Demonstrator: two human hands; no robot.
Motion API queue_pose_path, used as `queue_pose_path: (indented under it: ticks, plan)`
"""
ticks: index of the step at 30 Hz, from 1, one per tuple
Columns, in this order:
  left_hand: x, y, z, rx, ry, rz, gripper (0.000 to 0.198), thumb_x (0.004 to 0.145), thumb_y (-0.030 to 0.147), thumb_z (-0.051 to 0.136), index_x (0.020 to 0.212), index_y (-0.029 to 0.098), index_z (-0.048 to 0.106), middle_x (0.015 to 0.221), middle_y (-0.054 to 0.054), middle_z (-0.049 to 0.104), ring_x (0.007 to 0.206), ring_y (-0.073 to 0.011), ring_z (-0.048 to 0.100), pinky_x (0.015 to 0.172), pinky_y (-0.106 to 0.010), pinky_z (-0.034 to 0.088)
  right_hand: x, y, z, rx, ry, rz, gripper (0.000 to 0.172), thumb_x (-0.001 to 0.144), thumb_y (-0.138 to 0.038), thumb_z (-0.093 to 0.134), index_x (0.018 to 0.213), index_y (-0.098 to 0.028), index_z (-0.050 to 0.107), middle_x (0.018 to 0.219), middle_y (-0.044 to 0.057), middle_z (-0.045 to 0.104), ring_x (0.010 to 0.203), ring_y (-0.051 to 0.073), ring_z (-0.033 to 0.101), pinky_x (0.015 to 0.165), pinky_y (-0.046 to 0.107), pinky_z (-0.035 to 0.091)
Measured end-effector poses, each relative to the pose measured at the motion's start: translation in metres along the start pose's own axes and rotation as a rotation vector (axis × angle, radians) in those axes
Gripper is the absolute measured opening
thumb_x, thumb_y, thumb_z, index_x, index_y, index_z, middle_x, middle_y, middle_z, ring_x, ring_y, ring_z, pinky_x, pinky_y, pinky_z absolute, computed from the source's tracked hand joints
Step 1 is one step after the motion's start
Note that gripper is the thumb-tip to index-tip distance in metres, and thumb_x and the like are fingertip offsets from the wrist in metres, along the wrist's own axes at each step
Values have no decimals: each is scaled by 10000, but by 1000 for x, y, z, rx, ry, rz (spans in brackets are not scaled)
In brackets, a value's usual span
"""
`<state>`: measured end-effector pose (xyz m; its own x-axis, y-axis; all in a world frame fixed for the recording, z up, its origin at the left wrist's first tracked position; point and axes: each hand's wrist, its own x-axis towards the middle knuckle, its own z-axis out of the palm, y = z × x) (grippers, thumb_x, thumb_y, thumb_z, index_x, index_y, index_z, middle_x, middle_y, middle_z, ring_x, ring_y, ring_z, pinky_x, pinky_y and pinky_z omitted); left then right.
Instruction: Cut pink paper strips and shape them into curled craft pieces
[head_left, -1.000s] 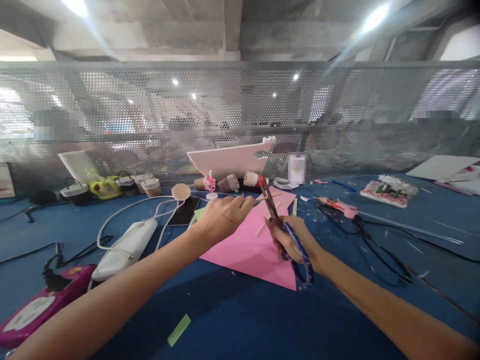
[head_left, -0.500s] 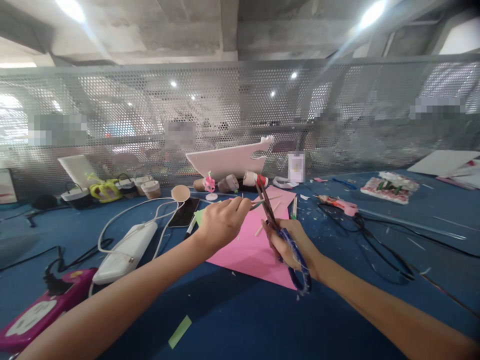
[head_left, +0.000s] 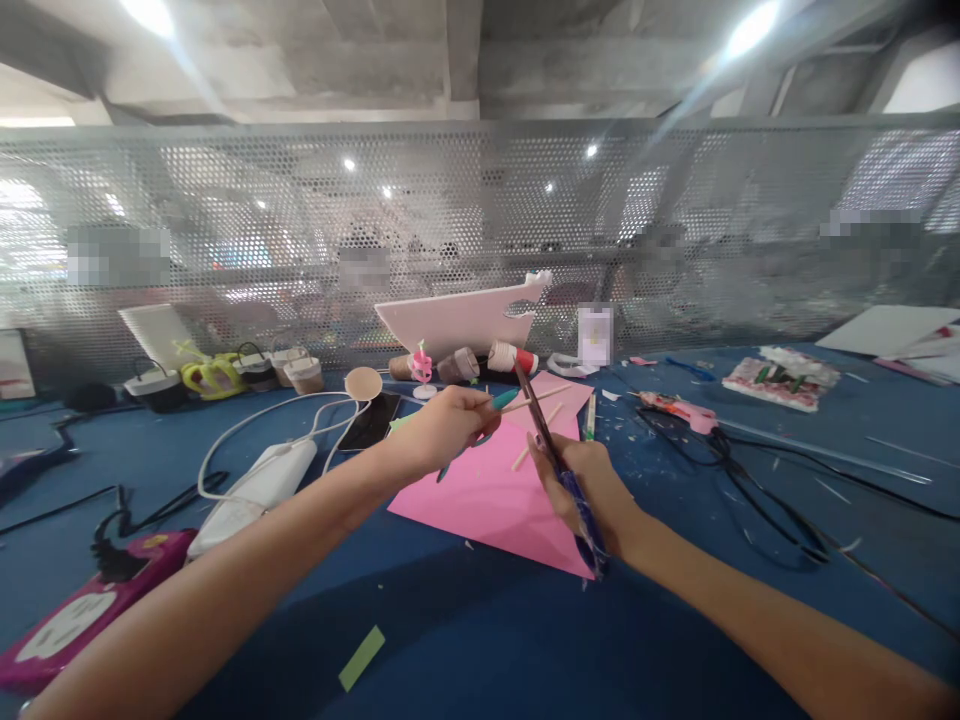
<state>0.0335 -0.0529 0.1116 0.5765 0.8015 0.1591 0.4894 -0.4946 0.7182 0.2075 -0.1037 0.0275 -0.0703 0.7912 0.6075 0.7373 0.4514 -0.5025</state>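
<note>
My left hand (head_left: pixel 455 430) is closed, pinching a thin wooden stick (head_left: pixel 517 404) that points right; its long teal nails show. Dark-bladed scissors (head_left: pixel 541 418) with blue-wrapped handles are gripped in my right hand (head_left: pixel 589 490). Their blades stand tilted upward, close together, and cross the stick in the view; whether they touch it I cannot tell. Beneath both hands lies a pink sheet of paper (head_left: pixel 487 510), with another wooden stick (head_left: pixel 536 438) resting on it. A bit of green paper (head_left: pixel 405 422) shows behind my left wrist.
To the left are a white power adapter (head_left: pixel 255 485) with cables, a magenta power strip (head_left: pixel 94 615) and a dark phone (head_left: pixel 369 425). A pink glue gun (head_left: pixel 694 412) lies right. Small cups (head_left: pixel 304 375) and a white foam board (head_left: pixel 457 325) stand behind. Nearer lies a green strip (head_left: pixel 361 658).
My left hand has turned and shifted slightly left, so its teal nails now show. The scissors have rotated in my right hand, their handles appearing narrower, and their blades look closer together.
</note>
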Motion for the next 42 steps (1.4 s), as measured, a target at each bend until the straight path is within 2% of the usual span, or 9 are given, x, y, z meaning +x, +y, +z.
queue_pose_path:
  ticks: [6,11,14,18,23,28,33,37,42]
  plan:
    - [2,2,-10,-247,-310,-179,310,909,340,399,644,189,453,438,76,256,370,-67,207,349,-199,168,1,-1,-1,-2,33,-44,285,906,-335,432,687,-182,532,536,35,591,454,148,576,488,231,397]
    - [-5,-4,3,608,235,288,305,936,215,322,818,145,594,615,-31,553,502,-111,483,453,-223,352,0,-9,-1,329,-50,215,411,867,-511,492,593,-204,489,407,-10,503,328,131,498,376,232,378]
    - [-6,-10,7,1034,374,573,311,940,156,313,951,154,624,731,-63,612,607,-137,542,486,-235,351,-4,-17,-1,555,-116,375,462,861,-546,480,542,-213,454,361,-30,446,281,124,452,319,233,365]
    - [-4,-20,2,1126,427,684,321,945,172,327,835,185,628,621,-24,546,522,-111,474,456,-233,296,-10,-23,1,649,-173,446,450,839,-555,506,551,-219,430,367,-46,430,272,128,450,293,237,371]
    - [-2,-26,4,909,490,655,288,916,164,346,858,171,628,612,-18,561,488,-96,452,455,-234,281,-7,-14,0,357,-68,254,415,879,-504,479,590,-208,456,413,-22,479,334,121,489,353,221,352]
    - [-3,-13,10,293,332,381,219,889,200,445,743,152,601,523,24,494,467,-69,423,468,-202,321,-1,-4,-3,94,69,29,356,916,-389,447,627,-189,500,436,-4,507,370,115,497,418,222,334]
    - [6,-8,-2,-353,-88,-18,189,867,247,483,733,149,572,426,83,278,357,-41,193,361,-185,170,2,6,-2,-36,133,-82,326,926,-328,413,670,-173,542,478,7,538,391,110,504,454,220,345]
    - [9,-10,-11,-323,-315,-136,246,909,295,410,786,156,571,435,86,246,336,-47,134,333,-193,157,5,16,-4,-121,122,-131,321,923,-325,388,671,-178,521,526,38,572,454,141,561,490,237,371]
    - [-2,-9,4,587,262,314,265,930,202,359,903,138,615,601,-15,541,483,-96,473,447,-210,351,6,10,-2,71,41,54,375,897,-430,422,616,-195,508,478,38,558,431,170,574,454,256,394]
